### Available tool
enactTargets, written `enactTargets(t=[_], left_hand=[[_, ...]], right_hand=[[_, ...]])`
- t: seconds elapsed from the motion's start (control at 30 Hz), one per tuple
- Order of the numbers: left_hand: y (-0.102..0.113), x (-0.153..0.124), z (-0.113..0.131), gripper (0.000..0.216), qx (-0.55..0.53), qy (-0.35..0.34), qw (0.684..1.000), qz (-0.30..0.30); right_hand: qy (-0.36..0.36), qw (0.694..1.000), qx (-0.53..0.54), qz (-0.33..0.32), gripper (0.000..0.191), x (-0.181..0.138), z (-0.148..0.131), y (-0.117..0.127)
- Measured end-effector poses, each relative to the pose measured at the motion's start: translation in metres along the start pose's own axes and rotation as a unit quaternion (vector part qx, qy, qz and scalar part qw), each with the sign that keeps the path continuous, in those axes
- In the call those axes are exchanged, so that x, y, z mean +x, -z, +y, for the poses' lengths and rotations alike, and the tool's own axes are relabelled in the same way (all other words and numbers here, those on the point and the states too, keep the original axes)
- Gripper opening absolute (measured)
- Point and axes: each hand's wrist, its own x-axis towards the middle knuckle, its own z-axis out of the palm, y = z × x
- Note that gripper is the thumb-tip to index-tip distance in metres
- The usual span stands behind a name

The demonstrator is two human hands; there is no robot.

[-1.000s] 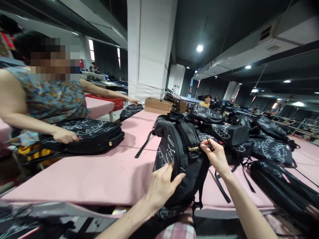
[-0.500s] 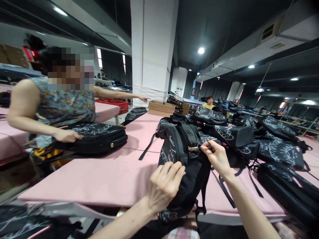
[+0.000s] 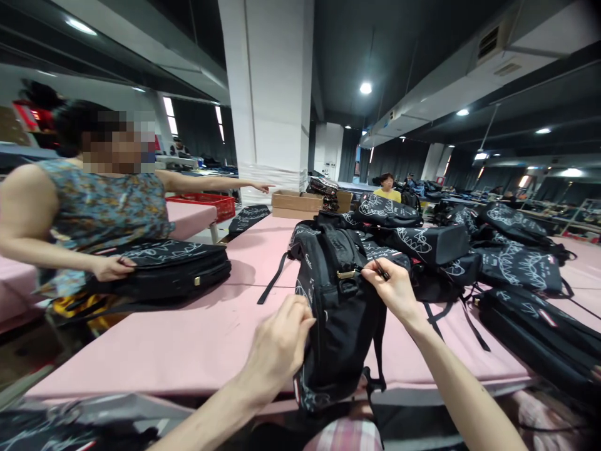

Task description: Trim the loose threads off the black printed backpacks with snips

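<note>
A black backpack (image 3: 345, 332) with white scribbles and lettering stands on the pink table in front of me. It has a gold metal piece (image 3: 346, 274) near the top. My left hand (image 3: 282, 338) is at the pack's left side, fingers curled closed; whatever they hold is hidden. Against the pack's upper right side, my right hand (image 3: 393, 289) pinches a small dark thing (image 3: 384, 270) between thumb and fingers, too small to name. A thin black strap (image 3: 275, 279) hangs off the pack's upper left.
Several more scribbled backpacks (image 3: 432, 243) are piled at the right of the pink table (image 3: 164, 344). At the left, a co-worker (image 3: 107, 200) holds another black backpack (image 3: 178, 266) and points across the table. A cardboard box (image 3: 297, 203) sits by the white pillar (image 3: 267, 94).
My left hand has moved from the pack's front to its left side. The right hand keeps its pinch near the gold piece. The whole view has shifted slightly.
</note>
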Motion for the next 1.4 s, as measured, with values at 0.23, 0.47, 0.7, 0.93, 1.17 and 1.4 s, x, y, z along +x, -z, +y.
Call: enactTargets(t=[0.23, 0.47, 0.7, 0.93, 1.17, 1.4], left_hand=[[-0.009, 0.005, 0.007, 0.027, 0.122, -0.136, 0.982, 0.050], [-0.013, 0.010, 0.012, 0.013, 0.182, -0.163, 0.968, 0.057], [-0.004, 0.008, 0.001, 0.012, 0.137, -0.110, 0.984, 0.017], [0.002, -0.006, -0.015, 0.011, 0.081, -0.068, 0.992, 0.072], [-0.004, 0.000, 0.002, 0.021, 0.138, -0.093, 0.984, 0.058], [-0.011, 0.004, 0.007, 0.007, 0.210, -0.089, 0.972, 0.062]], right_hand=[[0.011, 1.000, -0.002, 0.007, 0.016, 0.001, -0.001, 0.000], [0.023, 0.999, -0.025, 0.004, 0.017, 0.001, -0.002, 0.000], [0.014, 1.000, -0.001, -0.011, 0.016, 0.000, -0.003, -0.002], [0.025, 0.999, 0.001, 0.020, 0.019, -0.002, 0.002, -0.001], [0.025, 0.999, 0.002, 0.022, 0.019, -0.001, 0.003, -0.003], [0.060, 0.995, -0.076, 0.033, 0.019, -0.008, 0.005, 0.003]])
